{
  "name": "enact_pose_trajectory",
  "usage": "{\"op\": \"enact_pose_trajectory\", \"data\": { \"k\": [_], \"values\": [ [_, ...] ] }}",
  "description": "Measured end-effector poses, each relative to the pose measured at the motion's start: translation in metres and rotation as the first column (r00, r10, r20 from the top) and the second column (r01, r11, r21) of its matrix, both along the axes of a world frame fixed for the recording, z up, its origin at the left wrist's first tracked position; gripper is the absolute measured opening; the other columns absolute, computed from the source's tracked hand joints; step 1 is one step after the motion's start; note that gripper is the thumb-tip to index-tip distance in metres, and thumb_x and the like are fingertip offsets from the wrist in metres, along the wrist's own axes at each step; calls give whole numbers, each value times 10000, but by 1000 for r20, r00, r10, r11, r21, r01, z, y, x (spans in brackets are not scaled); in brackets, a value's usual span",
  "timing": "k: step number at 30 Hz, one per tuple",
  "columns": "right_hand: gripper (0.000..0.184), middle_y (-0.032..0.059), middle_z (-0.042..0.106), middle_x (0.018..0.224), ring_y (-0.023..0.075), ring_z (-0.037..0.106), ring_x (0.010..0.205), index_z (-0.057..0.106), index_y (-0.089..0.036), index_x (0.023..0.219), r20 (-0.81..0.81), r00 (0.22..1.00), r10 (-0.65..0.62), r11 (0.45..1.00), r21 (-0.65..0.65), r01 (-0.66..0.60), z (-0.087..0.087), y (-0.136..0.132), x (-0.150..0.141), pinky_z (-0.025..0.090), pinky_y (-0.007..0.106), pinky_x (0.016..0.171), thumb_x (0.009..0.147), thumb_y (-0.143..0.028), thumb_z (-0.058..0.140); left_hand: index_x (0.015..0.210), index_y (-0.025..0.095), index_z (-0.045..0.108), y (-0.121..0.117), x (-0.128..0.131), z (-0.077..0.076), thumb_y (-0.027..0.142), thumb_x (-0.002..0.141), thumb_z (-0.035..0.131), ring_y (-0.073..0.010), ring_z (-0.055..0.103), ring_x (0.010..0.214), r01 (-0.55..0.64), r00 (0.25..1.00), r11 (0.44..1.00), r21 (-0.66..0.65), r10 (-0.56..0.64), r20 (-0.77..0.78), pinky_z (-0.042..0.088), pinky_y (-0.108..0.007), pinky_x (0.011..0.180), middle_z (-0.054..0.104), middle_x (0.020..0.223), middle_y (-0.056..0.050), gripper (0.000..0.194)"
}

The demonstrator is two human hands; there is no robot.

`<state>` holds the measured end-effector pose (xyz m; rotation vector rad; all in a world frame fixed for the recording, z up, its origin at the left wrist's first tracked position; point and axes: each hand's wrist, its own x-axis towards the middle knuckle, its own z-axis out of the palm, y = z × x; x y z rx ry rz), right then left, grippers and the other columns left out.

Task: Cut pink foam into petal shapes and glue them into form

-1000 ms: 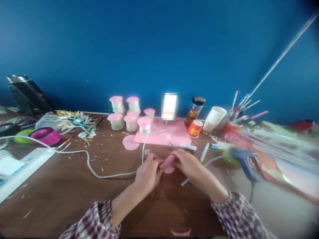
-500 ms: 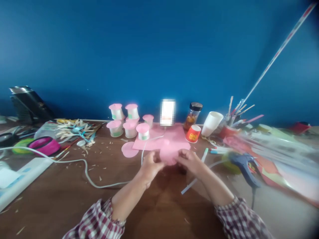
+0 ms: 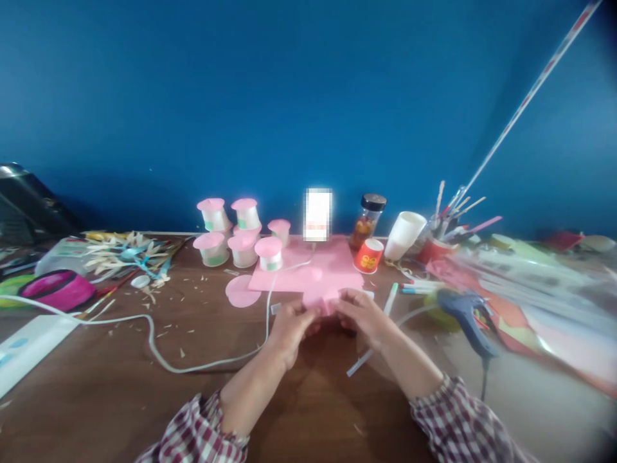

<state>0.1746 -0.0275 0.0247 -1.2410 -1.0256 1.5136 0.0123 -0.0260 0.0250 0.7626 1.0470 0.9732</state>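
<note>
A pink paper disc is held between my two hands over the front of the desk; it looks bent or folded, though blur hides the detail. My left hand pinches its left edge between thumb and fingers. At the right edge, my right hand grips it the same way. Just beyond lies a pink sheet, with a loose pink disc to its left. Small white paper cups topped with pink discs stand behind, some stacked, including one cup on the sheet's corner.
A white cable crosses the desk on the left. To the right are a glue gun, a marker, a red cup, a lidded jar and a white cup. A lit, blurred-out screen stands at the back.
The disc earlier showed a rounder, flatter face; now it appears bent between my fingers, with both hands still on it. The whole view has shifted slightly.
</note>
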Motion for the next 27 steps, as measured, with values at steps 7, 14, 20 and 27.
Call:
{"op": "enact_pose_trajectory", "data": {
  "k": [7,14,20,27],
  "values": [
    [345,-69,493,577,57,435,476,549,-181,737,24,999,-25,1000,-3,25,-3,0,-3,320,160,417,652,-428,775,782,146,723,1,-1,-4,264,599,775,-117,611,665,-5,1000,999,-33,5,-1,476,-220,607,687,712,-42,224],
    [354,-55,520,575,56,405,444,561,-179,733,40,999,3,1000,10,-3,-1,0,-4,270,171,391,647,-450,772,773,137,715,-1,-1,0,252,593,786,-104,595,652,4,998,1000,-30,-3,63,478,-220,616,668,691,-30,225],
    [343,-59,516,557,52,408,425,566,-175,729,48,999,-1,1000,-4,1,0,-1,-4,258,173,390,659,-453,756,750,129,710,0,-1,0,239,577,795,-111,597,625,-8,998,999,-35,10,59,487,-236,605,682,703,-46,222],
    [303,-69,492,535,53,415,429,565,-172,705,31,999,6,999,34,-7,-1,-1,-5,269,175,389,687,-420,738,761,146,715,0,-1,-1,239,612,782,-79,588,611,27,995,999,-42,-23,97,474,-196,587,672,677,-14,188]
  ]
}}
